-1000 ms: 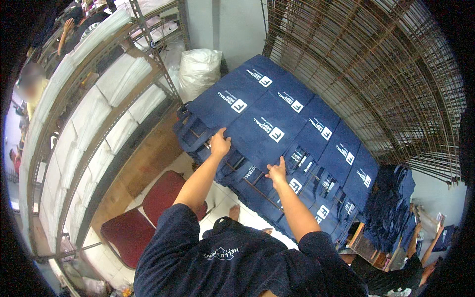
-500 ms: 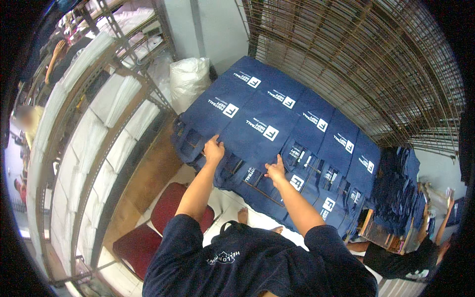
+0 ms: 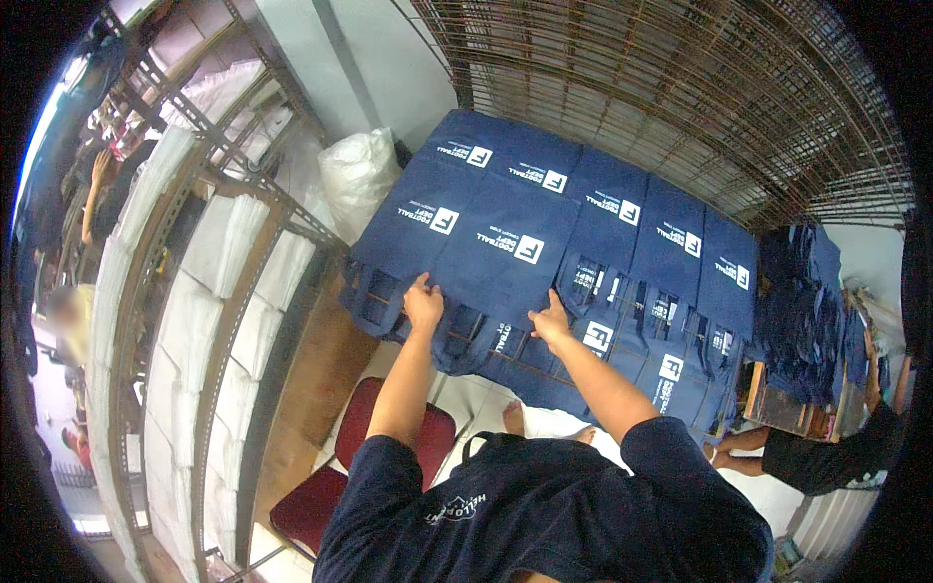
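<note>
Navy fabric tote bags with white printing lie side by side in overlapping rows over a wide surface in front of me. Both my hands rest at the near end of one tote bag [image 3: 501,277]. My left hand [image 3: 424,303] touches its near left edge, fingertips stretched forward on the cloth. At its near right corner is my right hand [image 3: 551,321], with the index finger extended along the edge and the thumb apart. Some of the other fingers are curled or hidden. Loose bag handles [image 3: 374,296] hang around the near edge.
Shelves with white stacks [image 3: 209,253] stand at left, a white sack [image 3: 358,175] behind. A wire rack [image 3: 641,87] rises at the far side. Dark red chairs [image 3: 403,428] stand near my left. Dark bags [image 3: 802,301] are piled at right, near another person [image 3: 826,452].
The view has shifted, so the shelves and chairs sit further right. Both hands stay at the near edge of the same bag, with little visible change in their pose.
</note>
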Motion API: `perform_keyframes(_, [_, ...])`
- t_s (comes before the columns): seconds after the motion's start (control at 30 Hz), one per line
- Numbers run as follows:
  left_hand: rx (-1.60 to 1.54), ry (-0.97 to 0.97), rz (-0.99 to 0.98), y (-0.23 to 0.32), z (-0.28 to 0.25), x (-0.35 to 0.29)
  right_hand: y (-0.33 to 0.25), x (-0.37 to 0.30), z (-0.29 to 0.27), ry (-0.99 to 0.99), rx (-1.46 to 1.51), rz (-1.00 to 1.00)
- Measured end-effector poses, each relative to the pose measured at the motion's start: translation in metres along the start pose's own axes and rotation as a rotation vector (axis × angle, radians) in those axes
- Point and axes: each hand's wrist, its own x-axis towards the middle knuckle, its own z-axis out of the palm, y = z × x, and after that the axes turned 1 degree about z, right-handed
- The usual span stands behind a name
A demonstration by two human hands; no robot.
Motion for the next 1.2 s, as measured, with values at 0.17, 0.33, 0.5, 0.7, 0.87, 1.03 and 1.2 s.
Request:
perform_keyframes(0.17, [0.006,0.022,0.034,-0.003,0.0,0.001,0.004,0.002,-0.001,0.049,-0.154,-0.037])
perform_keyframes(0.33, [-0.011,0.082,0.017,0.002,-0.007,-0.003,0.045,0.014,-0.021,0.124,-0.314,-0.334])
perform_keyframes(0.5, [-0.172,0.207,0.017,-0.024,-0.042,-0.016,0.054,-0.048,-0.082,0.003,-0.03,-0.35])
perform_keyframes(0.7, [-0.322,0.519,-0.113,-0.1,-0.103,-0.042,0.097,-0.094,-0.173,0.386,0.125,-0.326])
perform_keyframes(0.87, [-0.009,0.771,-0.105,-0.134,-0.12,-0.083,0.113,-0.124,-0.232,0.679,0.331,-0.36])
perform_keyframes(1.03, [0.07,0.567,-0.307,-0.214,-0.085,-0.156,0.137,-0.151,-0.283,1.001,0.403,-0.34])
perform_keyframes(1.2, [-0.225,-0.438,-0.896,-0.315,-0.028,-0.218,0.203,-0.18,-0.332,1.268,0.466,-0.204])
